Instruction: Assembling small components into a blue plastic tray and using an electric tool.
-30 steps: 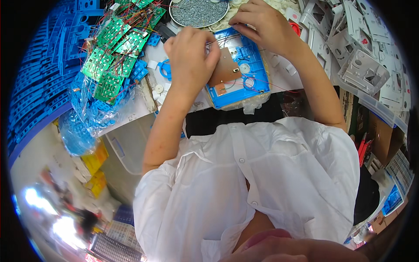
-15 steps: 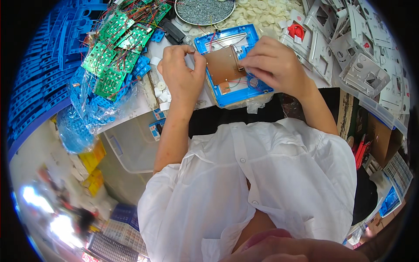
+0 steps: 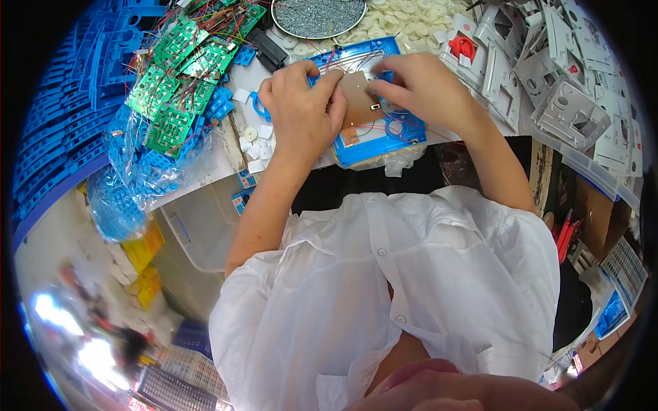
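A blue plastic casing [image 3: 367, 156] lies in front of me on the table with a brown circuit board [image 3: 360, 106] in it. Thin wires and a round part show inside the casing. My left hand [image 3: 301, 109] is closed over the board's left side, index finger and thumb bent onto it; the fingertips partly cover the board. Above the board's right side is my right hand [image 3: 428, 89], its thumb and index finger apart with nothing visible between them. A blue ring-shaped piece [image 3: 259, 107] shows beside my left hand.
Green circuit boards with wires [image 3: 181, 89] and blue casings [image 3: 65, 130] pile up on the left. A round tray of screws [image 3: 319, 17] and cream discs [image 3: 404, 20] sit behind. White housings [image 3: 569, 113] stack at right. Small white pieces [image 3: 257, 151] lie near my left wrist.
My left hand has moved right, over the board's left side. My right hand has risen slightly from the board, its thumb and index finger parting.
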The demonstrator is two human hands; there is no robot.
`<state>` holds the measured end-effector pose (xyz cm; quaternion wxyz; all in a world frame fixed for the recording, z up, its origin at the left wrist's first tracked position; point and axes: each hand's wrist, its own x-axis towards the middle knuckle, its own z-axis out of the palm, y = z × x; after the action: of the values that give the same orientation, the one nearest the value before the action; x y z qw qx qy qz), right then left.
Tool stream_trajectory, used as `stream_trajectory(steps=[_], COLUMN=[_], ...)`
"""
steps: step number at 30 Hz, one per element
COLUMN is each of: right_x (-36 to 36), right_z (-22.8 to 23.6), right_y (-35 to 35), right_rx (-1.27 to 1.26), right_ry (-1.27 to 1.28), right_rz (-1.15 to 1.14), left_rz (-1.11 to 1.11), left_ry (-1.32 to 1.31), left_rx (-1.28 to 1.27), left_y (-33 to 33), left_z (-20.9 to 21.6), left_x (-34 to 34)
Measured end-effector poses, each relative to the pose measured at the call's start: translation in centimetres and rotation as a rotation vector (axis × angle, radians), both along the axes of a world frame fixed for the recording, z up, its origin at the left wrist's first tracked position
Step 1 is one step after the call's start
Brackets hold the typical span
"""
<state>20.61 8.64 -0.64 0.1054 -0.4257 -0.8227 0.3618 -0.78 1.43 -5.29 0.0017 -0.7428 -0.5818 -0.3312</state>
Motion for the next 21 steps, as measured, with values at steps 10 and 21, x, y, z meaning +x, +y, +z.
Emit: stream_trajectory(steps=[10, 21], right_x=[-3.0, -4.0], right_z=[-0.6, -0.4], right_y=[0.9, 2.6], right_rx=[-0.763, -0.646], right_ry=[0.371, 0.234], right_rz=[-0.179, -0.064], left_rz=[0.019, 0.028], left_ry=[-0.057, -0.158], left_rx=[0.033, -0.010], left_y=[-0.2, 0.0], left_z=[-0.6, -0.9], left_x=[0.1, 0.4])
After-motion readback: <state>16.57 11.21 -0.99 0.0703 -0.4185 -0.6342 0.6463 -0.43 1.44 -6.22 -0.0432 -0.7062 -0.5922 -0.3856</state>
